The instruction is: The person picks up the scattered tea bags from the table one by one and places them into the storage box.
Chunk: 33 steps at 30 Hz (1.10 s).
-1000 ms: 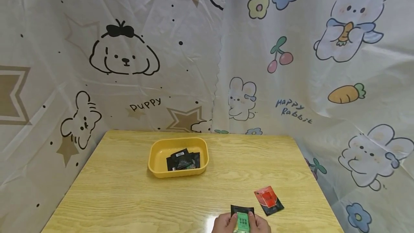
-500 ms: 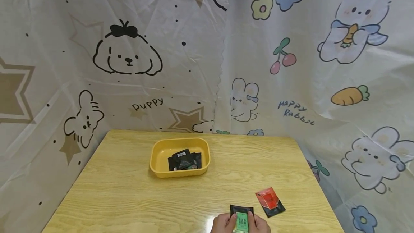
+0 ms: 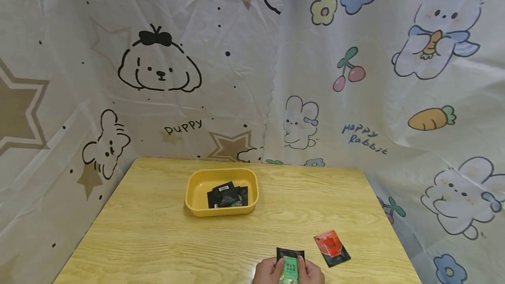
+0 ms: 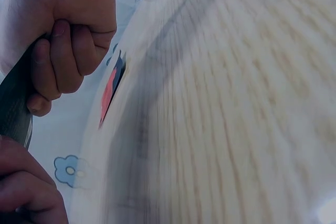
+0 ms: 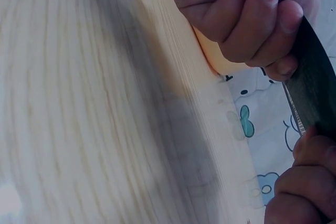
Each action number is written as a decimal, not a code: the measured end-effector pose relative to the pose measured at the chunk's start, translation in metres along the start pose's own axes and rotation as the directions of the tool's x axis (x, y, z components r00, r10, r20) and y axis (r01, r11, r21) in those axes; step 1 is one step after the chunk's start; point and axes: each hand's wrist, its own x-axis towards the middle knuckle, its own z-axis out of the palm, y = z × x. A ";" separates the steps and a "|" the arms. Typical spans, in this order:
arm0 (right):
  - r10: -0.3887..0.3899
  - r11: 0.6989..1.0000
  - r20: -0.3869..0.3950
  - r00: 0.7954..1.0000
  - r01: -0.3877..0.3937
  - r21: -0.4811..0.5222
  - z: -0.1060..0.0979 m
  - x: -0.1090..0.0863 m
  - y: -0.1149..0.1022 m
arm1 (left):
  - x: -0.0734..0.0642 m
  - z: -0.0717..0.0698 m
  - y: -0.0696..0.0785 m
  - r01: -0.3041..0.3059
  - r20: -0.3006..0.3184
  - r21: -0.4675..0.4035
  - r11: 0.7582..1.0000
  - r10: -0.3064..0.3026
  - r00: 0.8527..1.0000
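Note:
A small black packet with a green label [image 3: 290, 267] is held between both hands at the near edge of the head view. My left hand [image 3: 268, 271] grips its left side and my right hand [image 3: 311, 271] its right side, thumbs over the front. In the left wrist view, the dark back of the packet [image 4: 17, 98] shows between the curled fingers of the two hands. The right wrist view also shows the packet's back [image 5: 315, 85], held slightly above the table. A red and black packet [image 3: 332, 248] lies flat just right of my hands.
A yellow plastic basket [image 3: 191, 207] stands towards the back of the wood-grain table [image 3: 165, 240], holding several black packets [image 3: 226, 194]. Printed cloth [image 3: 236, 78] hangs behind the table and along its sides.
Both hands, with the green-labelled packet, have shifted slightly left over the table. The grip looks the same. The head view has turned a little to the left; basket and red packet stay put.

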 end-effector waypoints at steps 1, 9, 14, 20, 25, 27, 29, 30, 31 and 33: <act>-0.002 1.000 0.003 1.000 0.002 0.004 0.002 0.001 -0.001 | 0.001 -0.002 0.000 0.007 -0.001 0.001 1.000 -0.007 1.000; -0.056 0.997 0.030 0.998 0.055 0.045 0.019 0.006 -0.012 | 0.002 -0.021 0.001 0.118 -0.007 -0.029 0.993 -0.118 0.993; -0.120 0.990 0.073 0.990 0.115 0.076 0.032 0.009 -0.020 | 0.000 -0.033 0.001 0.141 -0.044 -0.045 0.989 -0.143 0.989; -0.164 0.983 0.059 0.985 0.158 0.095 0.050 0.015 -0.032 | 0.002 -0.049 0.001 0.124 -0.090 -0.075 0.989 -0.131 0.987; -0.220 0.969 0.034 0.975 0.215 0.124 0.063 0.018 -0.040 | 0.007 -0.062 -0.001 0.090 -0.118 -0.042 0.995 -0.094 0.989; -0.236 0.964 0.036 0.971 0.229 0.136 0.067 0.019 -0.044 | 0.008 -0.066 -0.001 0.071 -0.132 -0.033 0.997 -0.075 0.988; -0.249 0.960 0.034 0.968 0.242 0.139 0.069 0.019 -0.048 | 0.008 -0.070 0.000 0.053 -0.147 -0.027 0.998 -0.057 0.988; -0.252 0.959 0.033 0.967 0.245 0.141 0.070 0.018 -0.050 | 0.009 -0.072 0.000 0.050 -0.154 -0.020 0.999 -0.052 0.987; -0.254 0.959 0.030 0.967 0.247 0.141 0.071 0.018 -0.052 | 0.009 -0.073 0.000 0.048 -0.160 -0.012 0.999 -0.050 0.986; -0.255 0.958 0.026 0.967 0.249 0.141 0.073 0.018 -0.055 | 0.009 -0.075 0.000 0.050 -0.169 0.000 0.999 -0.049 0.984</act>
